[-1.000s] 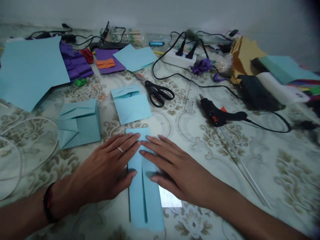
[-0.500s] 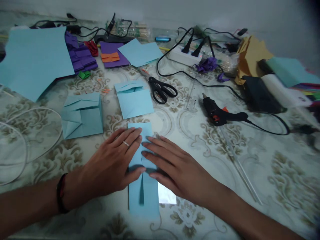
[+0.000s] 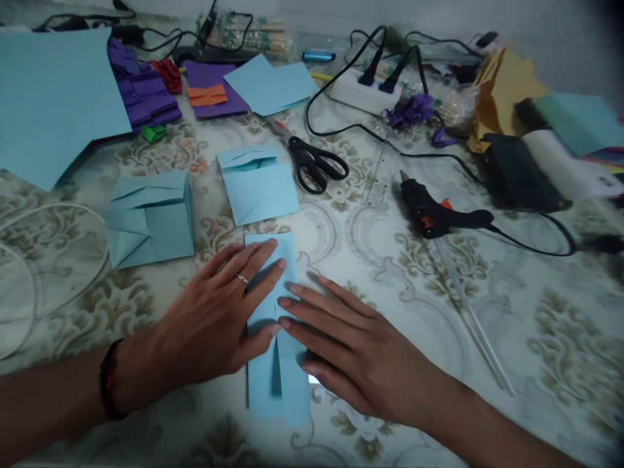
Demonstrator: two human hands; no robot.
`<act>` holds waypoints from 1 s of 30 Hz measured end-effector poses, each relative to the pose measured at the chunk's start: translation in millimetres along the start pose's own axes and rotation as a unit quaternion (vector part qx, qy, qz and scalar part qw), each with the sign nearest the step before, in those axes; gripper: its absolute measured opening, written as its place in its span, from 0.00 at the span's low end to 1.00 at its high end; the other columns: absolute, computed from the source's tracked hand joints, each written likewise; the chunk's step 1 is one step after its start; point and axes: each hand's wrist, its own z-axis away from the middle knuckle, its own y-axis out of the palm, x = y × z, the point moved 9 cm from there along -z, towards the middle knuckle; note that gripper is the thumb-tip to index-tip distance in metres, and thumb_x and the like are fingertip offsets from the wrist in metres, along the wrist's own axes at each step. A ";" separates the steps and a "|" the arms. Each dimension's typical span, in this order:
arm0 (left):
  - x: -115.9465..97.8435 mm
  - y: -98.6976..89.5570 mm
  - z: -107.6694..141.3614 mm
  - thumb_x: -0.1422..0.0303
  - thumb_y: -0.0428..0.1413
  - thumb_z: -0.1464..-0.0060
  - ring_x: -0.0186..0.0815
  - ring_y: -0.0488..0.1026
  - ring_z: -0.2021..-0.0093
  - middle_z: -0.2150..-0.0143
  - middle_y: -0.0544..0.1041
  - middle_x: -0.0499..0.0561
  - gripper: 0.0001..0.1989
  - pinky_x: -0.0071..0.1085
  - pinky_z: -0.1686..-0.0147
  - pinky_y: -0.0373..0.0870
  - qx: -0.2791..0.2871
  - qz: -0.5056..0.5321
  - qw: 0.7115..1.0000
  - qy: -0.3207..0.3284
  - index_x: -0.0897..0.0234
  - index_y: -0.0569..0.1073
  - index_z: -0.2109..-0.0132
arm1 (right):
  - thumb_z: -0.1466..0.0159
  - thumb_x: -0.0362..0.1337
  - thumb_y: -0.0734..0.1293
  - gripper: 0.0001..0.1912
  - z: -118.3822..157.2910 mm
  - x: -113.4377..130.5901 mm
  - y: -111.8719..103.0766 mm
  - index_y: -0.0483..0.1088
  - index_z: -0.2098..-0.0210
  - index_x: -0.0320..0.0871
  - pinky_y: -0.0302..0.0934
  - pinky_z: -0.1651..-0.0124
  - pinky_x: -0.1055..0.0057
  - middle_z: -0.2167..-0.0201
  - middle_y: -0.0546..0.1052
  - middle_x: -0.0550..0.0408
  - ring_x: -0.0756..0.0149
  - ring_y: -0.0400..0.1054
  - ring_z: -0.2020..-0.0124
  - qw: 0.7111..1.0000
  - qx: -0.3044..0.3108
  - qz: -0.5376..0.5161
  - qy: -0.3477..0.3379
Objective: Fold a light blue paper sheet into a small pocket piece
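Observation:
A long strip of folded light-blue paper [image 3: 292,396] lies upright in front of me, its two side flaps meeting along a middle seam. The seam gapes a little near the bottom. My left hand [image 3: 221,305] rests on the paper's left flap with fingers stretched out, a ring on one of them. From the right, my right hand [image 3: 346,338] lies with fingers spread, their tips on the right flap close to the seam. Beyond the fingertips sits a folded light-blue paper piece [image 3: 263,188], and to its left a second folded blue piece [image 3: 151,218] with a raised side.
Black-handled scissors [image 3: 316,162] lie behind the paper. A black glue gun [image 3: 433,208] and clear glue sticks [image 3: 472,318] are to the right. A white power strip [image 3: 361,91], a large blue sheet [image 3: 53,97] and purple folded paper [image 3: 146,94] stand farther back.
My right hand has slid slightly down along the right flap. The left index finger has spread away from its neighbour. The camera view has shifted slightly.

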 end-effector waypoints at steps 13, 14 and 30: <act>-1.0 0.3 -1.7 0.54 0.56 0.36 0.58 0.56 0.26 0.24 0.54 0.71 0.36 0.55 0.29 0.55 0.009 0.010 1.000 -0.007 0.75 0.63 0.30 | 0.29 0.37 0.66 0.15 14.1 20.8 -0.7 0.77 0.45 0.43 0.55 0.27 0.50 0.35 0.73 0.44 0.54 0.60 0.29 0.999 0.033 -0.007 -0.018; -1.2 0.5 -1.7 0.54 0.56 0.37 0.58 0.56 0.26 0.24 0.54 0.71 0.37 0.55 0.29 0.54 0.012 0.011 1.000 -0.007 0.76 0.63 0.30 | 0.29 0.36 0.66 0.15 16.1 21.7 -0.9 0.77 0.45 0.42 0.54 0.26 0.51 0.35 0.73 0.44 0.54 0.60 0.29 0.999 0.030 -0.010 -0.016; -1.5 3.2 0.5 0.50 0.56 0.38 0.58 0.53 0.25 0.23 0.50 0.72 0.42 0.53 0.28 0.51 0.019 0.001 1.000 -0.003 0.78 0.61 0.29 | 0.29 0.40 0.66 0.16 23.6 26.9 1.1 0.76 0.44 0.44 0.47 0.24 0.52 0.35 0.73 0.47 0.57 0.57 0.27 1.000 0.017 -0.018 -0.011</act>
